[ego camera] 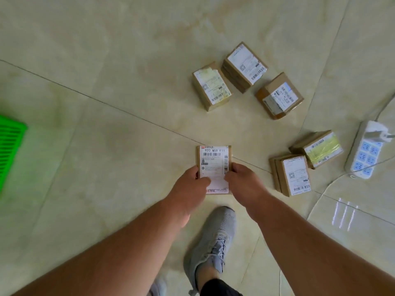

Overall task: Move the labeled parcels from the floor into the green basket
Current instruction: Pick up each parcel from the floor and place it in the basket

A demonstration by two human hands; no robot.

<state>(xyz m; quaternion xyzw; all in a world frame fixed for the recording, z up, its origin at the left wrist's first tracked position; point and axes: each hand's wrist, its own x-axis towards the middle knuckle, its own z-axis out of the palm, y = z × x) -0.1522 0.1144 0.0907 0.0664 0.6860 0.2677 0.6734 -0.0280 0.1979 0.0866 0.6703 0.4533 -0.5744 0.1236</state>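
A small brown parcel with a white label [214, 161] is held above the floor in the middle of the view, label up. My left hand [190, 186] grips its left edge and my right hand [242, 181] grips its right edge. Several more labeled parcels lie on the tiled floor to the right: one [211, 86], a stack [244, 66], another [280, 96], one with yellow tape [318, 149] and a nearer stack [291, 175]. The green basket [9, 144] shows only partly at the left edge.
A white power strip [366, 152] with a plug and cables lies at the far right on the floor. My grey shoe [213, 238] stands below the held parcel. Open tile floor stretches between me and the basket.
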